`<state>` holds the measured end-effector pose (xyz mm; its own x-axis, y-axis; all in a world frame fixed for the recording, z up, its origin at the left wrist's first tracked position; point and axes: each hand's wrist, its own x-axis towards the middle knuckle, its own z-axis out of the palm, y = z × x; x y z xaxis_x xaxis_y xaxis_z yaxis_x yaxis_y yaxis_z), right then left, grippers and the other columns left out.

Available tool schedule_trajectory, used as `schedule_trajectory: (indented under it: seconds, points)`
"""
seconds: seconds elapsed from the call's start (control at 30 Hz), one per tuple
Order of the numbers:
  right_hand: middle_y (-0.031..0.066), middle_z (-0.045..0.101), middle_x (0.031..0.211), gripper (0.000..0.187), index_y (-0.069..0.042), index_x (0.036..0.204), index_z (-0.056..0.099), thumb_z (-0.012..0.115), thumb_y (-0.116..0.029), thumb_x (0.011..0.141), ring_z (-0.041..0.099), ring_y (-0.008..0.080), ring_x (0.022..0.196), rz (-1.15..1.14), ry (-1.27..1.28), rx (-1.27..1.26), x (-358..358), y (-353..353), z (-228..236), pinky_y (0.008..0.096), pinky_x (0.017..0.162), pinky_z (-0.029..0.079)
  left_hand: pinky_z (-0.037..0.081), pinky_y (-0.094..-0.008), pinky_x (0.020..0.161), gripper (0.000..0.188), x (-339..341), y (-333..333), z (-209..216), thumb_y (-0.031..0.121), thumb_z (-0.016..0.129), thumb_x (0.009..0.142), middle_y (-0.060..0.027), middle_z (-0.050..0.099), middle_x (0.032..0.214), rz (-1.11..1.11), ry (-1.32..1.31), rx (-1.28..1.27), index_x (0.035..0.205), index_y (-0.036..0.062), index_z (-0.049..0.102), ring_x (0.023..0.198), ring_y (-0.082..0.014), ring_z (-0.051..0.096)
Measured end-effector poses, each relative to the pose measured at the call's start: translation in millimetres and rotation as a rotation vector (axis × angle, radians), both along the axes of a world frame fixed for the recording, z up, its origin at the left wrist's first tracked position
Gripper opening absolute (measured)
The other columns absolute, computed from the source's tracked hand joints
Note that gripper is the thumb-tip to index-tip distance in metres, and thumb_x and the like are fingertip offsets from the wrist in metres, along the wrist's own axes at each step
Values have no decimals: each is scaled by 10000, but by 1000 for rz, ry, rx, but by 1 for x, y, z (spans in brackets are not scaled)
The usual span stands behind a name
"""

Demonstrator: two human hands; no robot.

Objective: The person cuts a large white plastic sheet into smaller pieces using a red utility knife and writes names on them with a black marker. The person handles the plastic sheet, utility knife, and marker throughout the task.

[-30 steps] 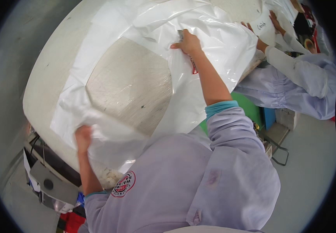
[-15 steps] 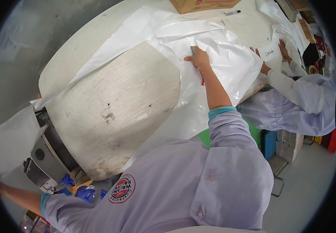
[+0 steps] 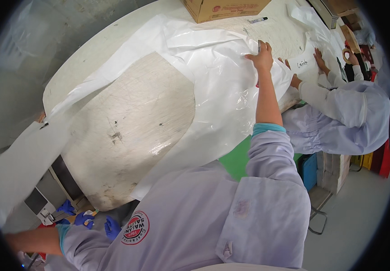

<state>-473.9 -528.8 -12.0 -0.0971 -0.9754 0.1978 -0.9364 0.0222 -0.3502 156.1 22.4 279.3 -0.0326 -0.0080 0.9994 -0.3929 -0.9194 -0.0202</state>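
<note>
A large white plastic sheet (image 3: 217, 97) lies loose and wrinkled across the worn pale table (image 3: 150, 117), with a strip running off to the far left. My right hand (image 3: 263, 58) is closed over the sheet toward its right end. A slim tool with a grey tip (image 3: 259, 46) sticks out past the fingers, and a bit of red shows at the wrist side; its kind is mostly hidden by the hand. My left forearm (image 3: 41, 240) reaches to the lower left, where the dark rim of the picture cuts off the hand, close to the sheet's hanging strip.
A cardboard box (image 3: 231, 10) and a marker (image 3: 258, 20) are at the far side. On the right a co-worker's hands (image 3: 320, 62) rest by a white sheet with writing (image 3: 302, 64). Blue-gloved hands (image 3: 84, 219) of someone else show at lower left, near a grey machine (image 3: 41, 203).
My right hand has moved right along the sheet, still closed on the slim tool. The left strip of the sheet has shifted and hangs straighter. My view has turned slightly.
</note>
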Motion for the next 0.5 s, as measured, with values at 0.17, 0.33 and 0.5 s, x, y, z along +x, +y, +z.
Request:
schedule_trajectory:
  seconds: [0.17,0.33,0.5]
  points:
    - [150,487,1135,677,-144,1130,476,755,-210,517,545,295,946,98,182,261,-11,-18,-1,369,772,460,370,-416,652,365,-176,84,-162,412,517,748,6,442,1024,-242,426,834,1011,160,516,887,-179,383]
    - [122,610,718,173,-51,836,569,534,-151,699,590,271,742,305,-37,309,38,13,7,420,675,441,370,-473,761,377,-246,116,-207,330,519,769,15,369,1166,-417,435,1608,1106,168,471,1055,-191,308]
    - [227,561,884,409,-6,1002,536,551,-149,619,524,355,901,1644,-734,1057,148,216,90,401,773,424,369,-530,871,428,-246,74,-176,248,521,789,24,295,1308,-367,105,1646,1201,176,427,1222,-203,232]
